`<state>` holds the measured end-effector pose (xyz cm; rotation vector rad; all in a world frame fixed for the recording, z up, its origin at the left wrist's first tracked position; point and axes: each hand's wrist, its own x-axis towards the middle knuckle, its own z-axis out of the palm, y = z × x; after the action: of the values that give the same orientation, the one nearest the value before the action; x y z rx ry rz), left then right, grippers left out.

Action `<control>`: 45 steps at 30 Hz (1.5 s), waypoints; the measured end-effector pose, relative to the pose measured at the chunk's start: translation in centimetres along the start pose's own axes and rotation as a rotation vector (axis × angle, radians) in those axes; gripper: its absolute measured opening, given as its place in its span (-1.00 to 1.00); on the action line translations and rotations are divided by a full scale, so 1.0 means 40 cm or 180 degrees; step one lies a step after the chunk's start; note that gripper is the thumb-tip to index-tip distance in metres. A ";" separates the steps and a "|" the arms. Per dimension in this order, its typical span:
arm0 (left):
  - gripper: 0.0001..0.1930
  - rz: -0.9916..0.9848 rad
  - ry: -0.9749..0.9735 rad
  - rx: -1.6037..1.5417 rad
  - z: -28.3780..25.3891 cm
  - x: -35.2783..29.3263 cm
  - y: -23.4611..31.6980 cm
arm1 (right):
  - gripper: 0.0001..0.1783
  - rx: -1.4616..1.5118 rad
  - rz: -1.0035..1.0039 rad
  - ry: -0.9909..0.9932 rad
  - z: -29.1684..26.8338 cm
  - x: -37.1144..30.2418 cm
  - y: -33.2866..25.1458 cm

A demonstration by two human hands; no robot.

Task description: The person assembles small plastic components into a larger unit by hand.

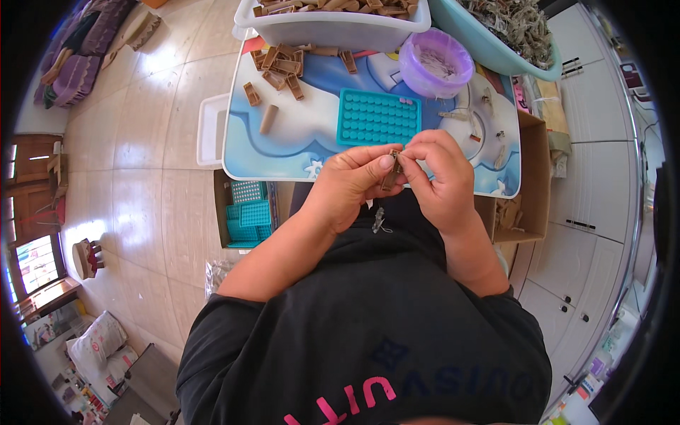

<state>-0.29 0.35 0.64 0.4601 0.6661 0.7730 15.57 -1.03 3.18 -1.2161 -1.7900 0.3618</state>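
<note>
My left hand (346, 183) pinches a small brown plastic casing (389, 183) upright between thumb and fingers, just beyond the table's near edge. At the casing's upper end, the thumb and fingertips of my right hand (440, 176) are pressed together; what lies between them is too small to make out. Below the casing hangs a small grey bundle (378, 221) with a thin wire end. Just past my hands, a teal tray (379, 119) with rows of round cells lies on the table. Several loose brown casings (285, 65) are heaped at the table's far left.
A white bin (333, 30) of brown casings stands at the back. Beside it are a purple bowl (433, 69) with thin wires and a light teal basin (489, 64) of tangled grey bundles. Small wired parts (473, 136) lie at right. Teal trays (251, 214) fill a box at lower left.
</note>
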 end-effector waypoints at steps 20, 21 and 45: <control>-0.79 0.0587 0.0440 0.0096 -0.017 0.014 -0.010 | -0.55 -0.0363 -0.0004 -0.0022 0.059 -0.041 -0.004; -0.81 0.0771 0.0485 0.0071 -0.015 0.016 -0.014 | -0.49 -0.0515 0.0098 -0.0089 0.071 -0.049 0.005; -0.77 0.0692 0.0742 0.0175 -0.043 0.011 -0.009 | -0.74 0.0082 0.0038 -0.0410 0.098 -0.064 0.019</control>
<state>-1.08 0.70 -0.96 0.5022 0.8654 1.0261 13.08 -1.91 -0.76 -1.2095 -1.8824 0.4783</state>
